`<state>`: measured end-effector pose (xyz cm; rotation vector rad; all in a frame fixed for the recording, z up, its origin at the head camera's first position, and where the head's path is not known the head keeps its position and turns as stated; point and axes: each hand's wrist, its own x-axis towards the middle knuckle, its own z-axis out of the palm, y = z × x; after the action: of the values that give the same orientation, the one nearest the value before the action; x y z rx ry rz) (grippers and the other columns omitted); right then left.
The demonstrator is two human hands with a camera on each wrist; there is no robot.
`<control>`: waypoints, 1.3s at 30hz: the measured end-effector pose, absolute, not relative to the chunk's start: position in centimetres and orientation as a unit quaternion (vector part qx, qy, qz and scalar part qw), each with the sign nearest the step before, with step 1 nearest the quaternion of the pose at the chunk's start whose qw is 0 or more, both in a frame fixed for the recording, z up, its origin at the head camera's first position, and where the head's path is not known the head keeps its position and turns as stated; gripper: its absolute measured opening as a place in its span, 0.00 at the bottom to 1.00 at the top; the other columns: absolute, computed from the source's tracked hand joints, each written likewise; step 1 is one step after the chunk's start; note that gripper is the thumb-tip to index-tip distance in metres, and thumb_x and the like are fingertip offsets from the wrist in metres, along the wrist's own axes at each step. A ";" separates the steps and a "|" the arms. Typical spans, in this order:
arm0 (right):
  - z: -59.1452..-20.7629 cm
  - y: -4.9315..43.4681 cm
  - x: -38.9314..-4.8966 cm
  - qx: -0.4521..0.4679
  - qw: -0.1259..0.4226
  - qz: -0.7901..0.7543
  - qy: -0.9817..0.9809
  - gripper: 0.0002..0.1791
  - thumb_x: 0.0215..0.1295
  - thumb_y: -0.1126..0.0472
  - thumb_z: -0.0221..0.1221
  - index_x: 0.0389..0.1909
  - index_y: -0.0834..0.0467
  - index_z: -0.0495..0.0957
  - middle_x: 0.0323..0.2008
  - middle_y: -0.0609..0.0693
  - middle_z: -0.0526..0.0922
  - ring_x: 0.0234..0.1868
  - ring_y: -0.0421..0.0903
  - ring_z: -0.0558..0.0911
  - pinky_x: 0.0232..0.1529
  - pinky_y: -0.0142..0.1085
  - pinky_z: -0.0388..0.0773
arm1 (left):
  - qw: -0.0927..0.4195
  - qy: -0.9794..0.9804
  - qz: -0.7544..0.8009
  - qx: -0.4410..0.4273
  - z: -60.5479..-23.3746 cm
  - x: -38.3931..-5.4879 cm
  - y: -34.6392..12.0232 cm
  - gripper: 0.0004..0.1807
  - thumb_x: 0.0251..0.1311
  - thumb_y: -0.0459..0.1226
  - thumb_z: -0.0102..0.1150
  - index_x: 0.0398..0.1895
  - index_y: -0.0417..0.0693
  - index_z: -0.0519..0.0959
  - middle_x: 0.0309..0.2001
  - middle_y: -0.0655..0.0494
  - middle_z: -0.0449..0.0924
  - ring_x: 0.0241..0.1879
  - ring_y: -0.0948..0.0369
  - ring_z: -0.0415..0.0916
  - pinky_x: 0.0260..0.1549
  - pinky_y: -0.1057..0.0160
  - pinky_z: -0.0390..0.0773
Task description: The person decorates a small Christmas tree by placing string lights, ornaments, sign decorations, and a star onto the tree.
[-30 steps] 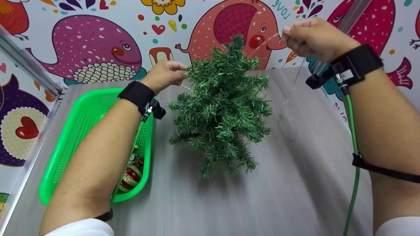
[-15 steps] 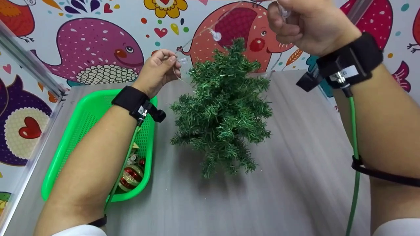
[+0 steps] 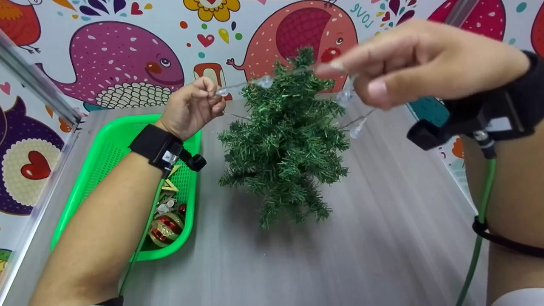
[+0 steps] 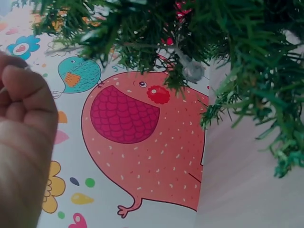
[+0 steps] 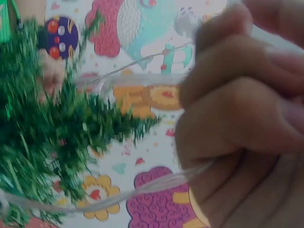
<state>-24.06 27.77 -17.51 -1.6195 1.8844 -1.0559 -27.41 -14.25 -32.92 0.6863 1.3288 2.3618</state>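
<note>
A small artificial Christmas tree (image 3: 284,148) stands upright mid-table. My left hand (image 3: 189,108), left of its upper branches, pinches a clear string of lights (image 3: 265,81) between thumb and fingers. The strand runs in front of the treetop to my right hand (image 3: 418,63), which is raised at the tree's right with fingers curled around the wire. Clear bulbs hang just below that hand, and another bulb (image 3: 357,129) dangles beside the right branches. In the right wrist view, wire (image 5: 147,187) leads from the curled fingers toward the tree. A bulb (image 4: 192,70) shows under branches in the left wrist view.
A green plastic basket (image 3: 68,216) stands left of the tree, partly behind my left forearm. Inside lie a red-and-gold striped bauble (image 3: 165,229), a gold star (image 3: 170,185) and small ornaments. A cartoon-printed wall (image 3: 127,63) closes off the back.
My right hand rose with the strand, then came down and nearer the camera. My left hand drew away from the branches to the left. The strand now spans the front of the treetop.
</note>
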 end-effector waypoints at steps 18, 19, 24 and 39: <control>-21.1 23.4 -13.9 -0.614 0.167 -0.312 0.706 0.34 0.75 0.76 0.50 0.80 0.61 0.60 0.24 0.41 0.66 0.26 0.31 0.68 0.29 0.26 0.71 | 0.233 0.447 0.797 0.334 -33.7 -25.8 -16.5 0.11 0.68 0.32 0.60 0.24 0.47 0.80 0.30 0.57 0.81 0.34 0.63 0.76 0.38 0.68 0.74; -21.6 23.3 -14.1 -0.623 0.147 -0.342 0.688 0.33 0.73 0.79 0.49 0.78 0.66 0.59 0.26 0.44 0.69 0.29 0.34 0.71 0.32 0.28 0.73 | 0.235 0.434 0.800 0.341 -33.7 -25.8 -16.5 0.12 0.68 0.31 0.59 0.24 0.46 0.80 0.30 0.56 0.82 0.34 0.62 0.76 0.38 0.67 0.74; -23.5 22.3 -15.3 -0.655 0.053 -0.429 0.620 0.31 0.72 0.81 0.44 0.76 0.72 0.59 0.29 0.51 0.75 0.33 0.42 0.74 0.36 0.32 0.74 | 0.234 0.397 0.816 0.349 -33.3 -25.8 -15.8 0.12 0.66 0.30 0.59 0.22 0.43 0.79 0.29 0.54 0.82 0.33 0.60 0.77 0.37 0.67 0.75; -26.5 22.3 -11.1 -0.668 0.131 -0.194 0.707 0.29 0.77 0.64 0.58 0.75 0.47 0.70 0.51 0.40 0.86 0.39 0.30 0.83 0.38 0.18 0.74 | 0.243 0.554 0.715 0.351 -35.1 -25.2 -17.1 0.15 0.64 0.26 0.49 0.21 0.52 0.72 0.28 0.63 0.73 0.34 0.64 0.68 0.39 0.68 0.71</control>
<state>-11.07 22.30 -26.46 -1.9383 2.0520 -0.5643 -25.22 -17.14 -35.11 0.9588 1.5139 1.9539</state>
